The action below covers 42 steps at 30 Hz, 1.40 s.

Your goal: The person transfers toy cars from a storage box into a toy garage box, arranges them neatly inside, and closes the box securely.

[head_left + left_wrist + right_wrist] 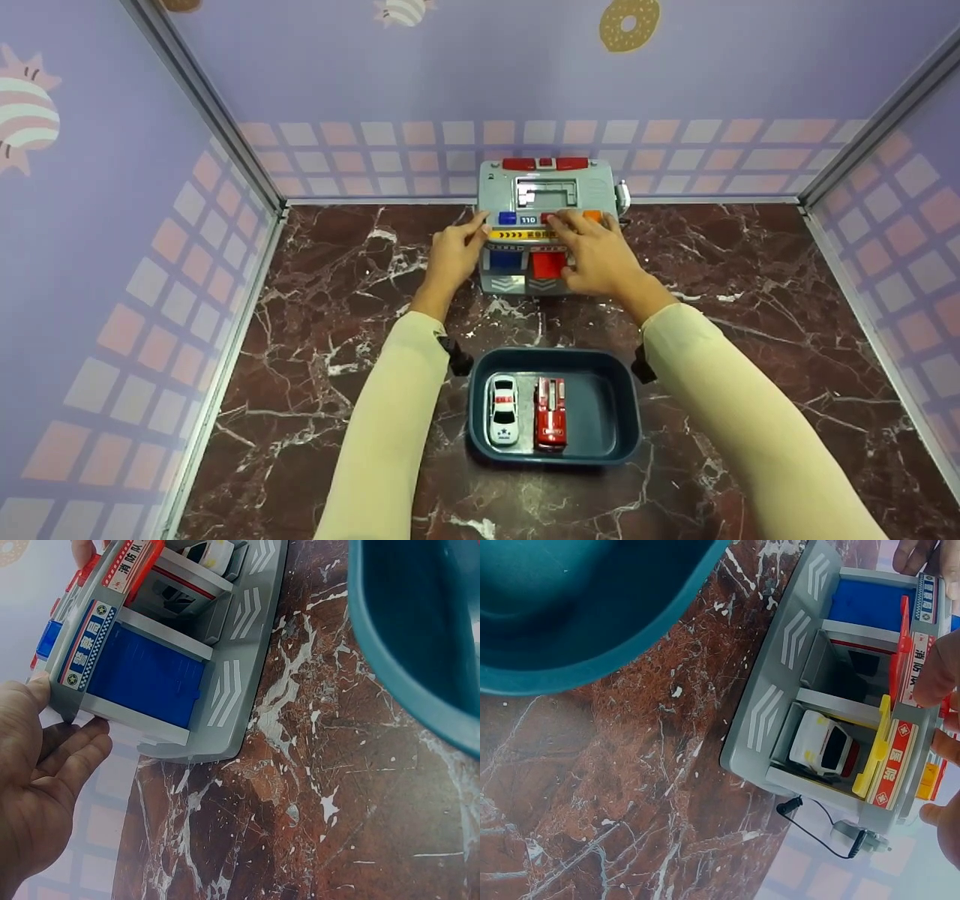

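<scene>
A grey toy garage (495, 196) stands against the back wall, with coloured buttons on top and three bays in front. My left hand (454, 251) holds its left front corner, thumb at the front edge and fingers by the side wall. Over the top reaches my right hand (600, 251), a fingertip on the red button (549, 218) and other fingers spread toward the orange button (593, 215). The blue door (146, 675) is down. The red door (902, 652) and yellow door (874, 757) are raised. Inside the yellow-door bay sits a white toy car (821, 746).
A dark teal bin (630, 409) stands in front of the garage, between my forearms. In it lie a white toy police car (504, 420) and a red toy fire truck (551, 416). A corded grey handset (859, 835) hangs on the garage's right side.
</scene>
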Motion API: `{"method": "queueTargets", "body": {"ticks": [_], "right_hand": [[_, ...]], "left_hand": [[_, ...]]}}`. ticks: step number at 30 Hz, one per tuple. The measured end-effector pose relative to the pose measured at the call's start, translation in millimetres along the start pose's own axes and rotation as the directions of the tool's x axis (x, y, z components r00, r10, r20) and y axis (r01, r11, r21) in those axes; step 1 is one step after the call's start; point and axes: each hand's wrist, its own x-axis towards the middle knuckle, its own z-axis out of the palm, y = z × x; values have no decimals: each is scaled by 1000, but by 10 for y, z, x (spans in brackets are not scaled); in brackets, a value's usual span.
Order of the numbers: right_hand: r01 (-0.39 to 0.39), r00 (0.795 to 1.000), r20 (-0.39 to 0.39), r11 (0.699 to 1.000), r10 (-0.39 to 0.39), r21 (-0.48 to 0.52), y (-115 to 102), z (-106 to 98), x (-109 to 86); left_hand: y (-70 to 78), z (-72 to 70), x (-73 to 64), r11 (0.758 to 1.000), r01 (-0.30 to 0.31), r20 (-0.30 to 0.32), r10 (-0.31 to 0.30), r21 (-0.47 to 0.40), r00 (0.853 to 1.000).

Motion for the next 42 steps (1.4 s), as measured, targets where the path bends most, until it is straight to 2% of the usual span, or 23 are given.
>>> {"method": "queueTargets", "body": {"ticks": [12,18,27,34,42], "right_hand": [[-39,997,65,999,40,-18,-18,-15,-30],[-41,998,57,999,40,11,-6,1,-94],[15,999,-36,999,-14,28,-30,23,-257],[89,986,-142,996,-86,16,-80,25,-464],[135,979,-156,991,-130,23,-226,26,-698]], "left_hand": [[-11,10,14,999,45,18,-45,-26,999],[-9,12,23,999,32,11,-32,-12,999],[-11,10,12,999,35,18,-35,-9,999],[-3,16,28,999,30,17,-30,-13,999],[-18,12,18,999,29,1,-29,-24,1000]]}}
